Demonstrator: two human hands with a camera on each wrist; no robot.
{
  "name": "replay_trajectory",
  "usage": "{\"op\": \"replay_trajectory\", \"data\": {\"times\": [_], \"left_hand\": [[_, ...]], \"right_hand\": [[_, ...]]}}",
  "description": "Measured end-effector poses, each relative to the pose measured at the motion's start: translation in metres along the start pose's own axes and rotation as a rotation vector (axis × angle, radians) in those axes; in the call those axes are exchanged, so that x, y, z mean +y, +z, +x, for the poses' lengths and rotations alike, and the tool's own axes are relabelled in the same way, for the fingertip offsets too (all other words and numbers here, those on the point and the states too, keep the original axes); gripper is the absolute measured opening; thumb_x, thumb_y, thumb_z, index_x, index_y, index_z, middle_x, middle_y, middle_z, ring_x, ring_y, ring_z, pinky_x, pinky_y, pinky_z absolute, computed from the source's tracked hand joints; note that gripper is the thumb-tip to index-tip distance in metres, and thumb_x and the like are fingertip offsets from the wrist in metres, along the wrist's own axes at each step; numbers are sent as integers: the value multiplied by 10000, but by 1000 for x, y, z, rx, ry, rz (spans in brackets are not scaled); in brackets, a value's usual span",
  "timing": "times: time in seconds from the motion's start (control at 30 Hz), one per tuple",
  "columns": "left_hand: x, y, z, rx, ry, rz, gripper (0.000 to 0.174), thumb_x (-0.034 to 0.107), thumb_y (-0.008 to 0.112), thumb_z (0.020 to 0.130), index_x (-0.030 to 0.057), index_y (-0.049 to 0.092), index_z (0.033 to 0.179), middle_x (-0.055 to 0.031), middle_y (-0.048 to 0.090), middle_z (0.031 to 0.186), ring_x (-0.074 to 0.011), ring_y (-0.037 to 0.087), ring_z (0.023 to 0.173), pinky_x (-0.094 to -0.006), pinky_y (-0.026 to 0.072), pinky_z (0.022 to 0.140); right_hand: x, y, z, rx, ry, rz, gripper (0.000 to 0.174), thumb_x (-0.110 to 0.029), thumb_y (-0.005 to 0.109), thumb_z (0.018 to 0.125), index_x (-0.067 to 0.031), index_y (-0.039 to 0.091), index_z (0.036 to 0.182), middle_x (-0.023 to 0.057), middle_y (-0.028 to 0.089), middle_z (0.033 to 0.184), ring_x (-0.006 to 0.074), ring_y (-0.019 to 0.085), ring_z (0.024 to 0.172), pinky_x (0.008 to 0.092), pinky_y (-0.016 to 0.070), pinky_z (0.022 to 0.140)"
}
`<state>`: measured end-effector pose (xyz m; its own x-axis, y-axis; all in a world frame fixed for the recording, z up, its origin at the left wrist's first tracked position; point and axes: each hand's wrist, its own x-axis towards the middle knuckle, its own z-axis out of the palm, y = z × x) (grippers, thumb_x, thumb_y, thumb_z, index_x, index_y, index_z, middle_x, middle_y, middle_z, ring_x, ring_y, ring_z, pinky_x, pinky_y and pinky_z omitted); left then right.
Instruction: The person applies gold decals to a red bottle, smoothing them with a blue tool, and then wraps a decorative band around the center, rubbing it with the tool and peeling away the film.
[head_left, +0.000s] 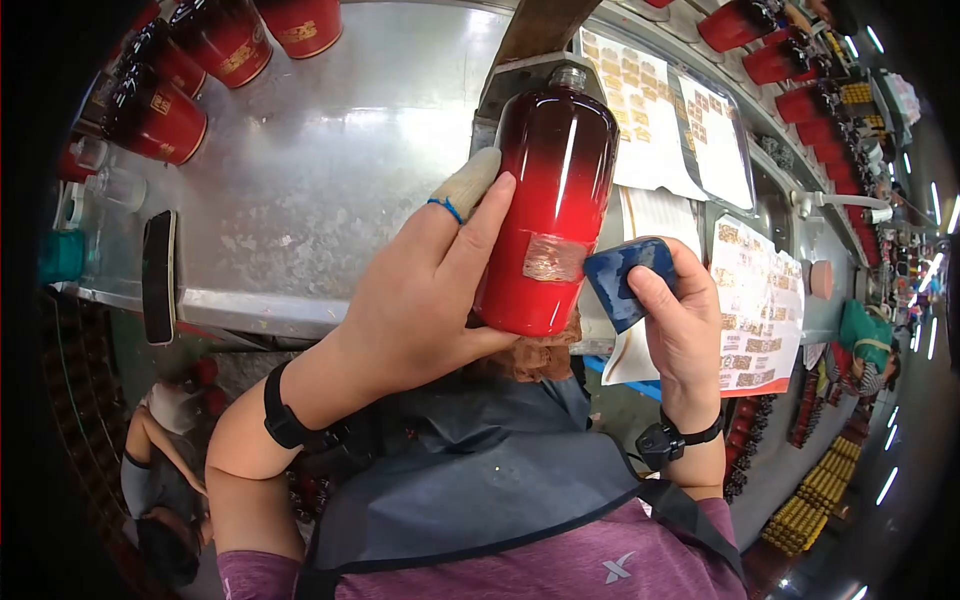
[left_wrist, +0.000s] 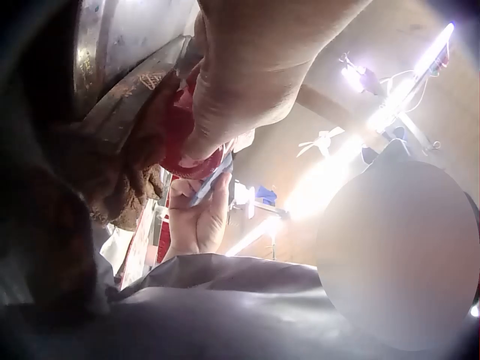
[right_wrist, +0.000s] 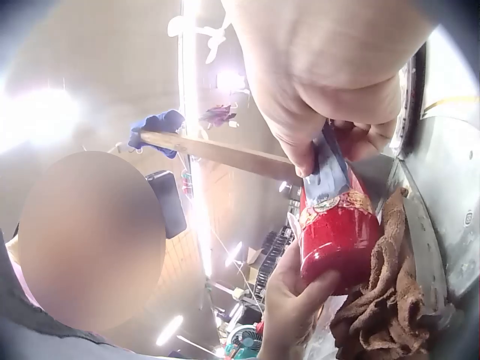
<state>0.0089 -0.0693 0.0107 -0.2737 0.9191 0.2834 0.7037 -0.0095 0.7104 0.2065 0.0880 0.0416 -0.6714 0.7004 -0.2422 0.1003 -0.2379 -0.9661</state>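
A glossy bottle (head_left: pixel 560 190), dark at the shoulder and fading to bright red, lies tilted with its clear neck pointing away. My left hand (head_left: pixel 415 270) grips it from the left, with a cream cover (head_left: pixel 468 184) and blue band on one finger. On the bottle's lower front sits a wrinkled, shiny rectangular decal (head_left: pixel 555 258). My right hand (head_left: pixel 682 310) pinches a flat blue scraper (head_left: pixel 628 280) between thumb and fingers. Its edge is close beside the decal in the head view; from the right wrist, the scraper (right_wrist: pixel 328 176) overlaps the decal's upper part.
Brown cloth (head_left: pixel 540 360) is bunched under the bottle's base. Printed decal sheets (head_left: pixel 640 110) lie to the right on the metal table (head_left: pixel 300 190). Several red-and-black containers (head_left: pixel 165 120) stand at the upper left, near a black strip-shaped object (head_left: pixel 159 278). Another person (head_left: pixel 170 480) is at the lower left.
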Motion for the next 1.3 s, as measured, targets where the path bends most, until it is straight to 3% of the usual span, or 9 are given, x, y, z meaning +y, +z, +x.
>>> {"op": "replay_trajectory", "data": {"times": [0.07,0.2,0.37,0.5,0.6,0.67,0.9,1.07,1.3], "left_hand": [[1,-1,4,85,137,56,1046,270,882,628,20,355,1497,-233,484,1330,-419,543,1143,-431,488,953],[-4,0,4,89,140,27,1033,325,900,617,12,392,1460,-223,466,1362,-420,507,1207,-433,463,1000],[-4,-7,5,94,34,-161,760,487,904,622,39,536,1114,-203,492,1241,-351,524,1128,-400,460,941],[-4,-11,11,130,118,-130,669,493,902,629,52,537,976,-194,493,1181,-331,524,1072,-383,458,904],[3,-10,16,154,162,-163,611,460,906,635,51,554,920,-191,491,1191,-334,515,1077,-381,454,908],[7,-8,17,132,65,-287,525,403,892,670,78,577,936,-196,472,1286,-379,419,1298,-448,358,1058],[9,-4,19,163,33,-168,462,269,907,655,73,571,905,-182,480,1263,-369,436,1291,-431,378,1045],[5,-1,18,155,-1,-208,294,137,814,740,66,569,884,-182,468,1279,-342,457,1262,-400,374,1044],[11,-3,17,177,-52,-298,227,107,760,771,64,567,882,-182,465,1283,-316,467,1234,-378,364,1041]], "right_hand": [[-1,1,0,-17,21,12,202,-41,690,914,12,639,1102,13,680,937,56,620,828,206,506,757],[-6,7,1,-41,21,-24,201,-53,697,913,4,645,1099,12,681,928,56,621,827,203,502,751],[-14,16,3,-105,-13,-85,206,-58,707,908,-5,650,1098,15,684,952,59,623,841,203,499,753],[-22,28,4,-149,-42,-161,222,-58,713,904,-2,649,1108,19,682,975,62,624,865,213,502,763],[-23,33,6,-163,-82,-248,231,-60,715,904,1,647,1116,21,680,991,63,622,883,216,502,774],[-24,34,7,-168,-129,-298,234,-65,712,907,3,644,1120,21,680,990,67,620,889,217,500,780],[-33,39,6,-113,-117,-275,231,-66,713,903,7,630,1106,22,669,964,69,612,877,224,497,780],[-42,37,3,-12,-394,-507,232,-39,704,902,13,614,1109,24,660,986,67,606,870,211,487,779],[-35,16,3,71,-290,-194,218,-31,663,934,12,603,1139,26,665,987,52,616,867,199,515,764]]}}
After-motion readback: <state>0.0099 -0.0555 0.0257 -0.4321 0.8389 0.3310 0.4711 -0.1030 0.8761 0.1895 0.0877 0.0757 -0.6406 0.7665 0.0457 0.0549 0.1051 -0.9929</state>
